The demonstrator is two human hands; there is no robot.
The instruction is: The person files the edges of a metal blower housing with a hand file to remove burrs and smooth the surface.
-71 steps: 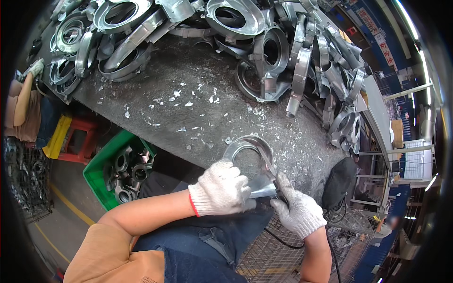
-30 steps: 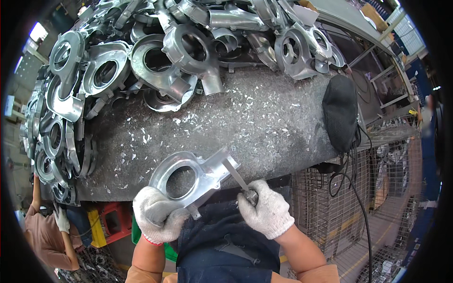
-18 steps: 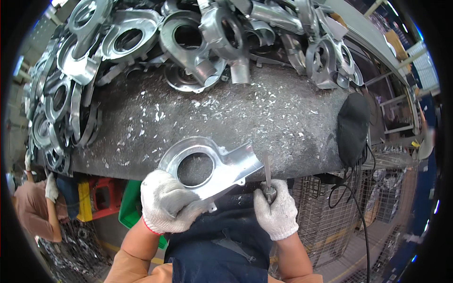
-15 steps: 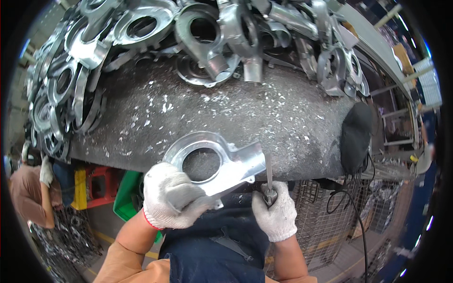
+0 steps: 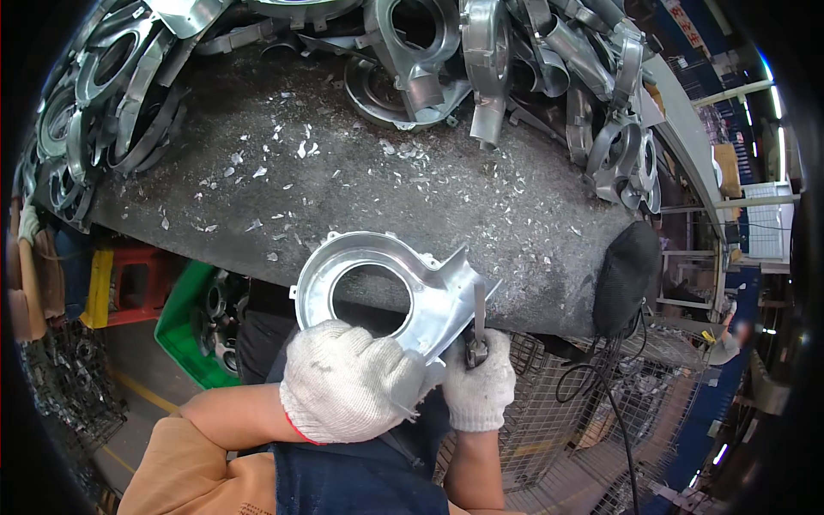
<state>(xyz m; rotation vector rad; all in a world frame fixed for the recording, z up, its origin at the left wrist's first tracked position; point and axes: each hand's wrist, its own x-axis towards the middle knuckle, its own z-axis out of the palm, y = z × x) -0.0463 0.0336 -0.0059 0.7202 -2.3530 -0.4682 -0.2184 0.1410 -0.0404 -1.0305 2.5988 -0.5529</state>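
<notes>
Clock positions are referring to the housing's round opening, with 12 o'clock pointing away from you.

1. Your left hand [image 5: 348, 382] is clamping the metal housing [image 5: 429, 313] at 6 o'clock, gloved fingers closing over its near wall. The housing is lying across the near edge of the table [image 5: 549, 300]; whether it is resting there or hanging just above, you cannot tell.
2. Your right hand [image 5: 482, 386], at 4 o'clock, is gripping the tool [image 5: 480, 311] in a fist, its flat blade pointing to 12 o'clock. The blade is overlapping the housing's outlet at 3 o'clock; actual contact is not showing clearly.
3. Step in hand, by judgement: you are applying the blade to the outlet edge. The next move is calling for a steady left clamp and a controlled blade angle.
4. Metal flakes [image 5: 307, 149] are lying towards 11 o'clock, piled housings [image 5: 489, 69] are standing at 1 o'clock, and a green bin [image 5: 176, 322] is sitting at 9 o'clock.
</notes>
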